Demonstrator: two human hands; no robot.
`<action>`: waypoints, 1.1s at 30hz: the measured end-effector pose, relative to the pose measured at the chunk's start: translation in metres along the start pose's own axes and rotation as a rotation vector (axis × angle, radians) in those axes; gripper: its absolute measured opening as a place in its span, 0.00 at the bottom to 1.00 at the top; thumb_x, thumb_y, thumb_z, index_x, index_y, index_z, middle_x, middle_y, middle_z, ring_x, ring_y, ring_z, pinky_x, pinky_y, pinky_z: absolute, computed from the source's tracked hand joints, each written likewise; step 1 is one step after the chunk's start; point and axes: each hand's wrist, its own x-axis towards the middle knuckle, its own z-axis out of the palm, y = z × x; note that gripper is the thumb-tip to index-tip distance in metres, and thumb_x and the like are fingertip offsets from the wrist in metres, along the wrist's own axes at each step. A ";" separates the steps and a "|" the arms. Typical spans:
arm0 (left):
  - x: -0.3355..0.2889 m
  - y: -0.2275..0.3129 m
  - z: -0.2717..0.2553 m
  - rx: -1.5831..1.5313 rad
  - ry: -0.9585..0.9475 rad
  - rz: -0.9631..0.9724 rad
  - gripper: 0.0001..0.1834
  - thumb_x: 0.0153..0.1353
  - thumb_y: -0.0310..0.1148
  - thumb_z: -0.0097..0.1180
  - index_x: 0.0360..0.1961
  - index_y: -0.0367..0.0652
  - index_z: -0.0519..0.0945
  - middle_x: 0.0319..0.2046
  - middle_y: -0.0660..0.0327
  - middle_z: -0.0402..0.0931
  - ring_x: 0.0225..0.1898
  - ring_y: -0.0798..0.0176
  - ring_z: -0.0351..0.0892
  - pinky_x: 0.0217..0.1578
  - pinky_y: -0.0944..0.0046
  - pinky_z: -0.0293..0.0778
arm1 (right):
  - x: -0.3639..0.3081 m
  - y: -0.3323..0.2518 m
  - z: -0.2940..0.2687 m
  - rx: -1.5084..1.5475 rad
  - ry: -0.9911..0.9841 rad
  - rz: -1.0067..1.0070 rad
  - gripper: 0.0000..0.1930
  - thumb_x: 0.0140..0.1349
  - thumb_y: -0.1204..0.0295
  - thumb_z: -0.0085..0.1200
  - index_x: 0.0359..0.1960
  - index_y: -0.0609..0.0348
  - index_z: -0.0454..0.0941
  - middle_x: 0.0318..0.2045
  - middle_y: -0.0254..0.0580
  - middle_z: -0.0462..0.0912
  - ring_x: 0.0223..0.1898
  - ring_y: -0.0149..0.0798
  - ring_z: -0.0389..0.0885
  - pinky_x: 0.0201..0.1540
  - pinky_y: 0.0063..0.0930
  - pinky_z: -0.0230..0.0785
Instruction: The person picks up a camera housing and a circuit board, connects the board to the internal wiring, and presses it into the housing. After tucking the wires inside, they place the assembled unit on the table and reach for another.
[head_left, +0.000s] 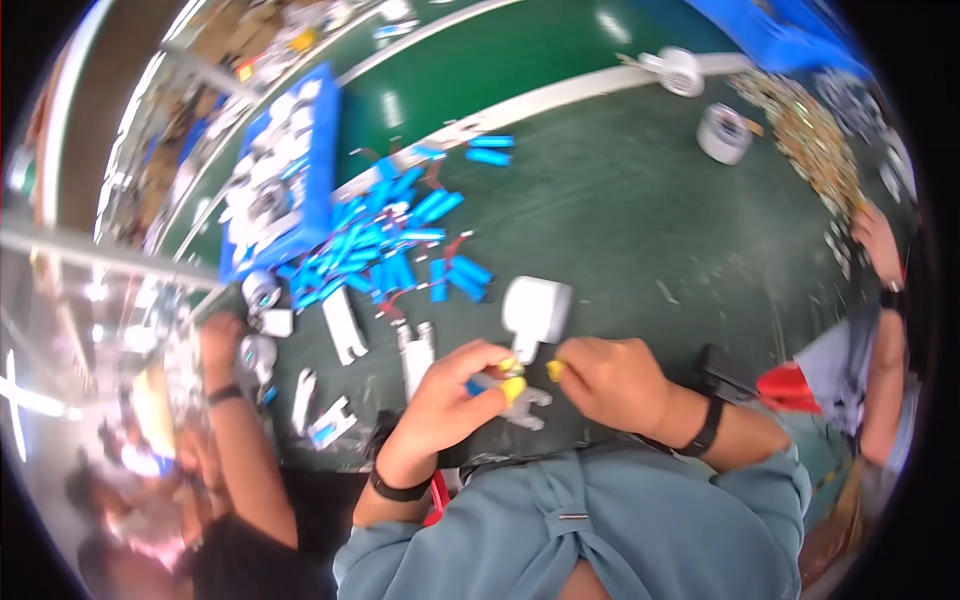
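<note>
My left hand (455,395), with yellow covers on its fingertips, is closed on a whitish forked plastic part (525,410). A bit of blue shows beside its fingers. Close by on the right, my right hand (620,385) has its yellow-tipped fingers pinched together; whatever is in them is hidden. A white round-headed plastic housing (537,308) lies just beyond both hands, its narrow stem pointing back between them. Left of my left hand is a long white handle piece (417,360).
Blue cylindrical batteries (370,240) with red wires are heaped ahead left, beside a blue bin (322,150) of white parts. Co-workers' hands are at left (222,340) and right (877,240). Small gold-coloured pieces (810,140) lie far right; a black object (725,370) is near my right wrist.
</note>
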 end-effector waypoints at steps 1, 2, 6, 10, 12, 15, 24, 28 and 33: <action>-0.002 -0.001 -0.002 -0.055 -0.002 -0.008 0.13 0.56 0.18 0.58 0.44 0.35 0.76 0.39 0.61 0.75 0.41 0.68 0.74 0.44 0.67 0.69 | 0.000 -0.002 -0.002 -0.015 0.000 0.024 0.06 0.56 0.70 0.56 0.30 0.56 0.73 0.23 0.42 0.78 0.24 0.48 0.79 0.24 0.39 0.71; -0.004 0.000 -0.004 -0.182 0.008 -0.059 0.13 0.57 0.19 0.58 0.44 0.34 0.76 0.40 0.62 0.75 0.41 0.68 0.74 0.44 0.67 0.69 | 0.000 -0.002 -0.004 -0.036 0.004 0.060 0.05 0.55 0.71 0.56 0.30 0.56 0.73 0.24 0.42 0.79 0.24 0.48 0.79 0.25 0.39 0.71; -0.035 0.010 -0.030 -0.543 0.147 -0.143 0.18 0.56 0.22 0.61 0.49 0.34 0.75 0.43 0.61 0.76 0.47 0.68 0.75 0.48 0.67 0.71 | 0.002 -0.004 -0.004 -0.027 0.019 0.011 0.05 0.54 0.74 0.56 0.29 0.56 0.72 0.23 0.41 0.77 0.23 0.46 0.78 0.23 0.37 0.70; -0.072 0.017 -0.087 -0.438 0.487 -0.075 0.18 0.54 0.29 0.62 0.45 0.34 0.78 0.39 0.58 0.80 0.40 0.66 0.79 0.45 0.67 0.74 | 0.004 -0.003 -0.005 0.003 0.008 0.013 0.05 0.53 0.74 0.56 0.30 0.56 0.72 0.23 0.40 0.77 0.23 0.45 0.78 0.23 0.36 0.69; -0.084 0.022 -0.127 -0.177 0.786 -0.067 0.12 0.57 0.30 0.58 0.40 0.35 0.80 0.34 0.61 0.81 0.36 0.69 0.78 0.40 0.71 0.72 | 0.004 -0.003 -0.005 0.007 0.007 0.018 0.05 0.53 0.75 0.56 0.30 0.57 0.72 0.23 0.40 0.77 0.22 0.45 0.77 0.23 0.35 0.69; -0.107 0.024 -0.207 0.257 0.991 -0.212 0.12 0.60 0.32 0.55 0.41 0.36 0.79 0.32 0.65 0.78 0.34 0.72 0.74 0.40 0.72 0.69 | 0.004 -0.001 -0.004 -0.001 0.014 0.021 0.05 0.53 0.75 0.56 0.30 0.57 0.72 0.22 0.39 0.77 0.22 0.45 0.77 0.22 0.35 0.69; -0.188 -0.070 -0.370 0.980 1.209 -0.872 0.14 0.55 0.31 0.55 0.41 0.38 0.82 0.28 0.57 0.81 0.28 0.68 0.78 0.31 0.67 0.71 | 0.007 -0.004 -0.003 -0.021 0.019 0.007 0.05 0.53 0.75 0.55 0.31 0.56 0.73 0.23 0.39 0.78 0.21 0.44 0.77 0.22 0.34 0.69; -0.148 -0.083 -0.310 1.072 1.338 -0.492 0.16 0.56 0.35 0.56 0.42 0.37 0.82 0.30 0.55 0.82 0.31 0.64 0.81 0.35 0.66 0.74 | 0.008 -0.004 -0.003 -0.024 0.003 0.033 0.05 0.53 0.75 0.56 0.31 0.56 0.73 0.23 0.38 0.79 0.22 0.43 0.78 0.22 0.33 0.69; -0.060 -0.025 -0.138 0.724 0.715 -0.249 0.12 0.58 0.28 0.56 0.43 0.36 0.80 0.31 0.58 0.80 0.31 0.70 0.76 0.34 0.68 0.72 | 0.007 -0.004 -0.004 -0.004 -0.004 0.072 0.05 0.53 0.76 0.56 0.31 0.57 0.73 0.23 0.40 0.78 0.22 0.45 0.78 0.22 0.35 0.68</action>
